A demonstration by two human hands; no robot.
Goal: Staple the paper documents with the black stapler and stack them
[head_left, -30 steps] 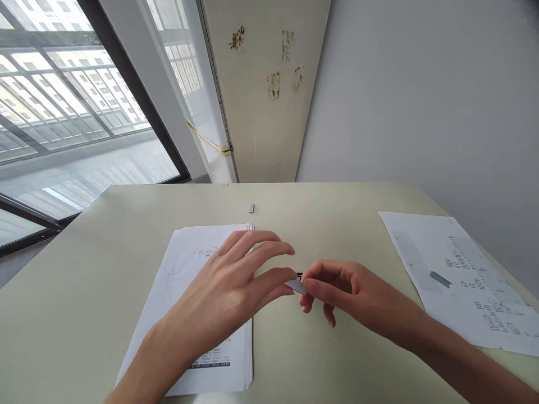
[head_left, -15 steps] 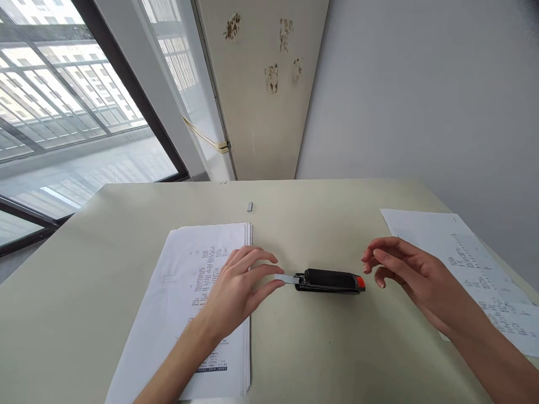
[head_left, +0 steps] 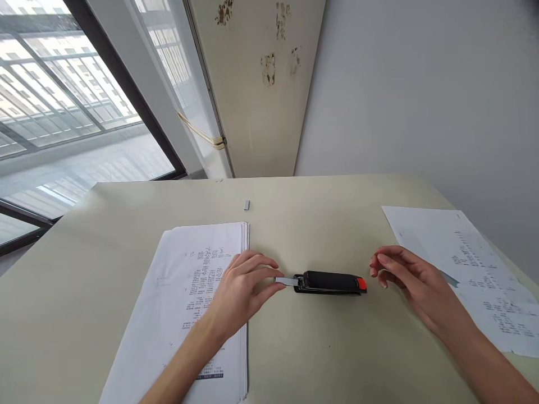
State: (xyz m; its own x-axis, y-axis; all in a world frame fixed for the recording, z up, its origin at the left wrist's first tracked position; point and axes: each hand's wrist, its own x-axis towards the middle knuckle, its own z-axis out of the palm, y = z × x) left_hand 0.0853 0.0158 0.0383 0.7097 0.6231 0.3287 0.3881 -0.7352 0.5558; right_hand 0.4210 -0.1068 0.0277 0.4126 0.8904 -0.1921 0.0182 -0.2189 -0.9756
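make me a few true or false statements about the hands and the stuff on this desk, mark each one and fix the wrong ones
1. The left hand pinches a silver strip at one end of the black stapler. True.
2. The stapler's red end faces the right hand. True.
3. The right hand is gripping the stapler. False: there is a gap between them.
4. The paper stack lies to the left of the stapler. True.
5. The small grey piece sits on top of the paper stack. False: it lies on the tabletop, beyond the stack.
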